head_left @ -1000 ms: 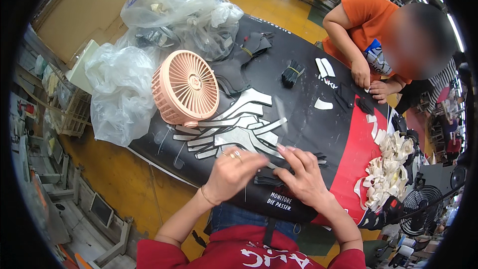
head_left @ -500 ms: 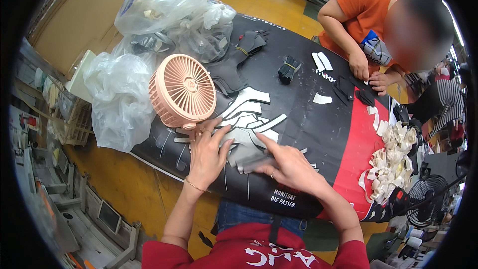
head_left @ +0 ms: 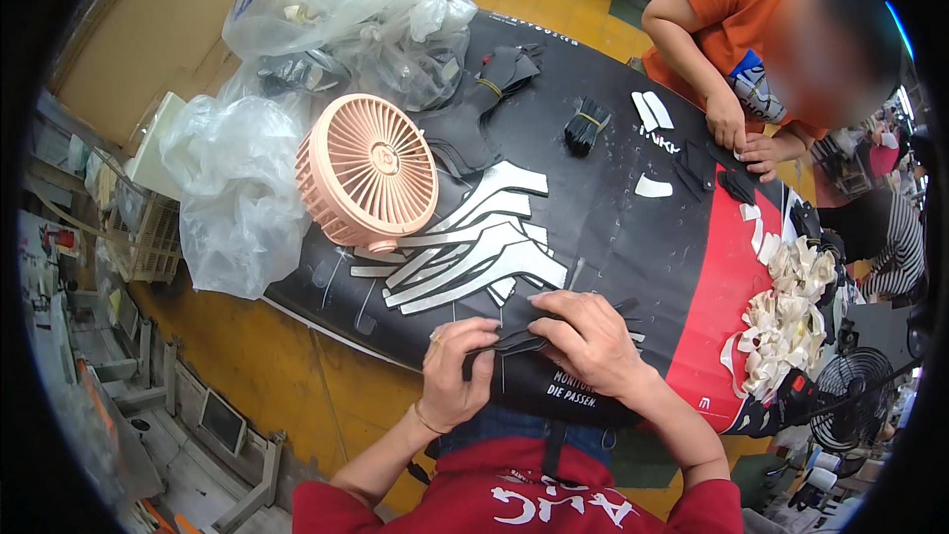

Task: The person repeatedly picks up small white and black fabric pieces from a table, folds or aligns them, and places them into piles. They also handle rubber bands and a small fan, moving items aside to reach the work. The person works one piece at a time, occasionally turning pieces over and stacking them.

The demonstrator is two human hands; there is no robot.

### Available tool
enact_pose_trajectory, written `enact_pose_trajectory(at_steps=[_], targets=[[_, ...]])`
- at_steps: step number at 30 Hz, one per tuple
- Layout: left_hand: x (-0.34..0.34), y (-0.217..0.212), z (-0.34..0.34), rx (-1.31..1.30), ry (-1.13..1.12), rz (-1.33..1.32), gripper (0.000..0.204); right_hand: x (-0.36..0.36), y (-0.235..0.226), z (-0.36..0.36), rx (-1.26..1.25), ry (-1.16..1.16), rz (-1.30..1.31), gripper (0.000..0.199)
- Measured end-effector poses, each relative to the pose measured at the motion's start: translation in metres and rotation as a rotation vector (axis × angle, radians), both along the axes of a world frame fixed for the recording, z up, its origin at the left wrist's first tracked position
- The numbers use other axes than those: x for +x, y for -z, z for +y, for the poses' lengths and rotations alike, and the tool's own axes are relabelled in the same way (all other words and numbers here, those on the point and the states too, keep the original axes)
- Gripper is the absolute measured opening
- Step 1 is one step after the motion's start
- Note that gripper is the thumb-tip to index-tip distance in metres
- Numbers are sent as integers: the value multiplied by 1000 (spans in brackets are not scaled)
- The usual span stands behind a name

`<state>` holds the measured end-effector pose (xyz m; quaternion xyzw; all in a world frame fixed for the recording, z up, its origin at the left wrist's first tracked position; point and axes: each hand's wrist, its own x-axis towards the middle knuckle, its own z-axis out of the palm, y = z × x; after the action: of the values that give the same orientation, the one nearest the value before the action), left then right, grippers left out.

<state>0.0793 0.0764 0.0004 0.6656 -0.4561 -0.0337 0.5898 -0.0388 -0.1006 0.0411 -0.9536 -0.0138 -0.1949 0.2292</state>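
Close to the table's near edge, my left hand [head_left: 458, 368] grips one end of some thin black cut pieces [head_left: 516, 340]. My right hand [head_left: 590, 344] has its fingers and thumb closed on the other end; how many pieces lie between them I cannot tell. Just beyond my hands is a fanned-out pile of white curved cut pieces [head_left: 484, 262] with dark edges. A pink round fan [head_left: 368, 173] stands beside that pile on the left, over some of its ends. More dark strips [head_left: 625, 316] lie partly hidden behind my right hand.
Clear plastic bags [head_left: 232, 193] crowd the table's left side. Farther back lie banded dark pieces [head_left: 484, 99] and a tied black bundle [head_left: 586, 127]. Cream strips [head_left: 786, 321] are heaped at the right. A co-worker in an orange shirt [head_left: 727, 15] handles small pieces at the far right.
Both hands have come off the white pile toward the near edge. The light grey piece under them is no longer seen there, and black pieces now show between my fingers.
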Motion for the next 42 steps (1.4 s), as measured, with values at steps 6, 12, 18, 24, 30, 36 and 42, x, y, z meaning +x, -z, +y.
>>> enact_pose_trajectory(at_steps=[6,12,18,24,30,36,42], targets=[[10,-3,4,164,106,12,34,-6,2,-10,-155,9,-12,25],[36,-20,5,289,239,252,40,-16,-15,-28,-69,24,83,35],[51,-24,-9,329,297,654,40,-32,-38,-35,46,-18,190,42],[27,-33,-18,337,492,503,44,-22,-27,-21,-33,-52,289,38],[-14,-8,-31,185,137,-191,55,-14,-6,-10,9,176,6,72],[-11,5,-23,56,226,-155,55,-26,-18,-17,-203,48,335,44],[-20,-3,-22,93,-22,-272,62,-32,-26,7,-238,52,257,38]])
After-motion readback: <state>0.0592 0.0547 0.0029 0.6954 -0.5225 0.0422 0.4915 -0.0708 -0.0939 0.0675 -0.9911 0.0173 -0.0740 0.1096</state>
